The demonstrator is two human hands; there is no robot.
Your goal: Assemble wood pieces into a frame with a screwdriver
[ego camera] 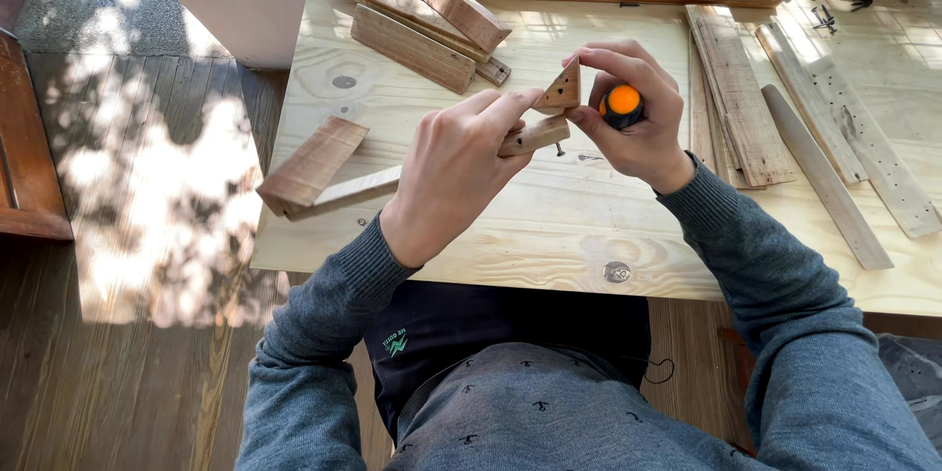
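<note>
Triangular wood block (562, 91), small and pale with a few dark holes, sits near the centre of the view, held just above a plywood tabletop (589, 226). It rests against the end of a long wooden strip (422, 169) that runs off toward 8 o'clock, where a flat reddish board (312, 165) lies over it. No packages or signs show on the table; the only label in view is a small green-and-white patch (394, 342) on the dark clothing at 6 o'clock. The left hand (456, 172) comes in from 7 o'clock, knuckles up, fingers curled closed around the strip with the fingertips pressing the block. The right hand (628, 118) enters from 4 o'clock, wrist bent, fist wrapped around an orange-capped screwdriver handle (622, 105) while its forefinger and thumb pinch the block's top corner. Stacked planks (746, 98) lie at 2 o'clock.
</note>
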